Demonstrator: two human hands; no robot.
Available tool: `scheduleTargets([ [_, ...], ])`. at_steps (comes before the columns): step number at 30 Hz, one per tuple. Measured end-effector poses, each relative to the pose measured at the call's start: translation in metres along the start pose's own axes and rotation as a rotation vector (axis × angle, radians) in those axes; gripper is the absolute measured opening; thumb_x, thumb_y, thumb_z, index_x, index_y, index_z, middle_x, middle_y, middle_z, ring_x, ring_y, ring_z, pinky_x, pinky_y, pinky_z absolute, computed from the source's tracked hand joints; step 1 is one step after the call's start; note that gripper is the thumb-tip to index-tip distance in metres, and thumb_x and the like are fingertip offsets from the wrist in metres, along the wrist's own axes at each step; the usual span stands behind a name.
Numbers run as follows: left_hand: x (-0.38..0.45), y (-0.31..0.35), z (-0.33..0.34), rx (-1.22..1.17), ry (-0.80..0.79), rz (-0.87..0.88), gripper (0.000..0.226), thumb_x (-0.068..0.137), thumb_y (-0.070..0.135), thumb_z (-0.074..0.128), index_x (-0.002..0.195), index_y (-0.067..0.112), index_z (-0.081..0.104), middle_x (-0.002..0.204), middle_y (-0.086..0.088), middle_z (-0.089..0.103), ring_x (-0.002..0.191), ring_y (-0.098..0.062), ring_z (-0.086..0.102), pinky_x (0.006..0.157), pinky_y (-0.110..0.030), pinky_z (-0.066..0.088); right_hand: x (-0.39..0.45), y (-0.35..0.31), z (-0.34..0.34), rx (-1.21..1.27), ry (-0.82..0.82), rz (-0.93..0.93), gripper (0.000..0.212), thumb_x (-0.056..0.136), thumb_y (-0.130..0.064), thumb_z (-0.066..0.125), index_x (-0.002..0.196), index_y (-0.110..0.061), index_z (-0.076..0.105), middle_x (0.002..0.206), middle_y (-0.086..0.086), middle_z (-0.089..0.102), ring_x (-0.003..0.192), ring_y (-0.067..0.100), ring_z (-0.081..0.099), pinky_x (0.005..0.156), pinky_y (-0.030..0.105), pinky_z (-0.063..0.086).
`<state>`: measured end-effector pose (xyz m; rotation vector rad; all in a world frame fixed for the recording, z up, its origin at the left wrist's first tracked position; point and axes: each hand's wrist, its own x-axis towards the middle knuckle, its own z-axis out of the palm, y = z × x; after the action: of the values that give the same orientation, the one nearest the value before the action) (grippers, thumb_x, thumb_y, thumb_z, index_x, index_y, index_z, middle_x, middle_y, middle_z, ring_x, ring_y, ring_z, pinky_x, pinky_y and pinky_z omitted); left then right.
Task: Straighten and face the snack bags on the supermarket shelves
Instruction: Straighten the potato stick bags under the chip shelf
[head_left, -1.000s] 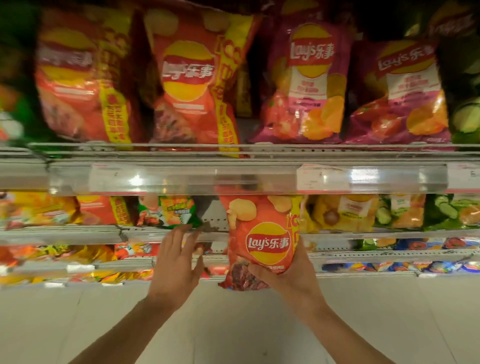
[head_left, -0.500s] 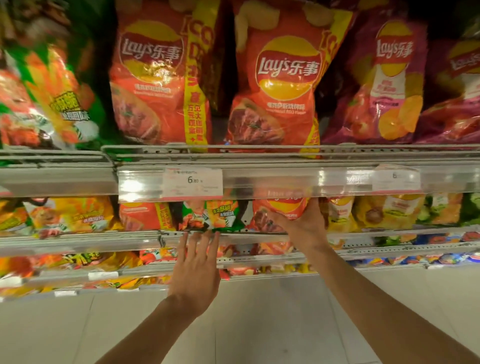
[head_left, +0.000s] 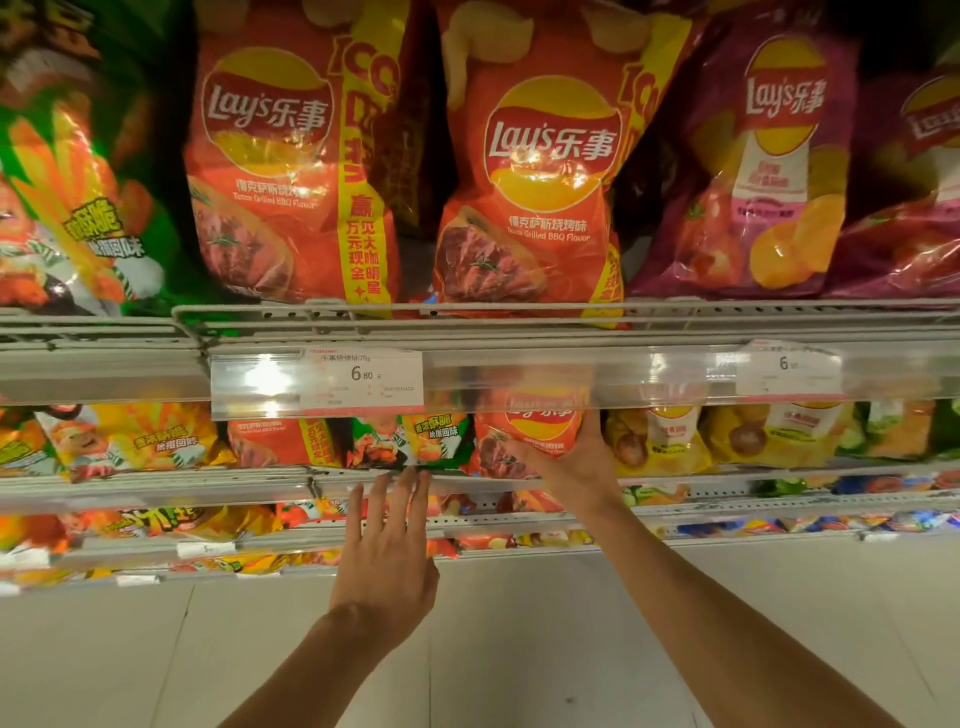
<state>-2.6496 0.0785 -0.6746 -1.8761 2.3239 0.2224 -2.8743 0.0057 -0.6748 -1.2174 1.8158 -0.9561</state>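
The right hand (head_left: 563, 462) holds a small orange Lay's bag (head_left: 535, 431) on the second shelf, just under the clear price strip (head_left: 519, 376). Its thumb and fingers curl around the lower right side of the bag, so this grip is grasping the bag. The left hand (head_left: 387, 545) is released: its fingers are straight and spread, and the tips are near the front rail of the second shelf (head_left: 208, 480), below a green snack bag (head_left: 415, 441). I cannot tell if they touch the rail.

The step in hand seems to be to seat this orange bag in its row. To do it well, the bag should stand upright with the logo to the front, and its bottom should sit behind the rail, not on top of it. The upper part is hidden behind the price strip, so it is better to push slowly and feel if the top bends. The free hand can hold the green bag beside it, so that it does not fall over when the orange bag slides in.
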Motion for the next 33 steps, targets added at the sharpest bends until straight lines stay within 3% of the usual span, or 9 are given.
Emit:
scheduleTargets([
  [4,-0.002,0.003,-0.007,0.018,-0.033,-0.013,0.09,0.099,0.047,0.036,0.144,0.017,-0.036,0.165,-0.007,-0.017,0.151,-0.033,-0.018,0.121,-0.055,-0.01,-0.006,0.0,0.001,-0.08,0.023,0.002,0.097,0.067,-0.058,0.086,0.142,-0.031,0.031,0.129,-0.004,0.061,0.115,0.019,0.061,0.096,0.037,0.055],
  [8,-0.003,0.006,-0.016,0.005,-0.065,-0.029,0.09,0.098,0.047,0.041,0.154,0.017,-0.023,0.165,-0.003,-0.012,0.151,-0.032,-0.014,0.122,-0.055,-0.007,-0.02,-0.003,0.0,-0.188,0.037,-0.015,0.091,0.075,-0.061,0.077,0.143,-0.016,0.037,0.138,0.008,0.056,0.128,0.03,0.055,0.1,0.049,0.053],
  [12,0.0,0.003,-0.018,-0.02,-0.084,-0.02,0.088,0.098,0.044,0.044,0.156,0.02,-0.017,0.166,-0.002,-0.01,0.152,-0.032,-0.014,0.122,-0.055,-0.006,-0.05,-0.007,-0.001,-0.225,0.136,-0.085,0.087,0.086,-0.049,0.072,0.152,-0.008,0.033,0.149,0.015,0.042,0.139,0.03,0.039,0.11,0.044,0.042],
  [15,-0.002,-0.007,-0.018,-0.068,-0.055,0.016,0.083,0.098,0.043,0.045,0.157,0.023,-0.01,0.166,0.002,-0.007,0.152,-0.029,-0.011,0.123,-0.053,-0.002,-0.083,-0.012,0.005,-0.312,0.36,-0.243,0.052,0.09,-0.028,0.074,0.13,-0.003,0.051,0.131,0.017,0.05,0.123,0.03,0.043,0.103,0.047,0.046],
  [18,-0.01,-0.027,-0.016,-0.213,0.08,0.072,0.072,0.096,0.04,0.05,0.157,0.025,0.013,0.164,0.005,0.009,0.151,-0.022,0.002,0.123,-0.043,0.012,-0.109,-0.022,0.025,-0.26,0.206,-0.282,0.033,0.091,-0.013,0.071,0.122,-0.012,0.058,0.124,0.008,0.056,0.115,0.019,0.048,0.096,0.043,0.052],
  [23,-0.013,-0.082,-0.025,-0.559,0.469,-0.166,0.061,0.089,0.019,0.068,0.142,0.007,0.039,0.147,-0.009,0.033,0.136,-0.025,0.033,0.113,-0.04,0.036,-0.104,-0.058,0.079,-0.091,-0.053,-0.246,0.056,0.096,-0.027,0.068,0.147,-0.022,0.045,0.139,-0.014,0.049,0.12,-0.003,0.045,0.095,0.006,0.035],
  [26,-0.002,-0.119,-0.036,-0.717,0.569,-0.324,0.06,0.088,0.018,0.07,0.137,0.002,0.04,0.137,-0.015,0.037,0.121,-0.017,0.036,0.105,-0.033,0.037,-0.083,-0.079,0.107,0.009,-0.035,-0.172,0.074,0.092,-0.031,0.073,0.154,-0.023,0.033,0.15,-0.008,0.04,0.128,-0.006,0.033,0.111,0.016,0.031],
  [29,0.015,-0.149,-0.042,-0.831,0.509,-0.306,0.057,0.088,0.03,0.071,0.131,0.005,0.043,0.119,-0.017,0.049,0.105,-0.017,0.042,0.095,-0.032,0.042,-0.06,-0.085,0.124,0.02,0.028,-0.121,0.09,0.082,-0.038,0.082,0.153,-0.02,0.031,0.153,-0.001,0.032,0.142,0.012,0.029,0.122,0.034,0.028],
  [33,0.034,-0.16,-0.048,-1.02,0.413,-0.312,0.051,0.082,0.039,0.077,0.118,0.017,0.048,0.102,-0.009,0.06,0.092,-0.022,0.06,0.085,-0.042,0.053,-0.039,-0.08,0.13,-0.001,0.011,-0.066,0.095,0.071,-0.045,0.089,0.148,-0.024,0.038,0.15,-0.002,0.038,0.14,0.013,0.031,0.119,0.027,0.021],
])
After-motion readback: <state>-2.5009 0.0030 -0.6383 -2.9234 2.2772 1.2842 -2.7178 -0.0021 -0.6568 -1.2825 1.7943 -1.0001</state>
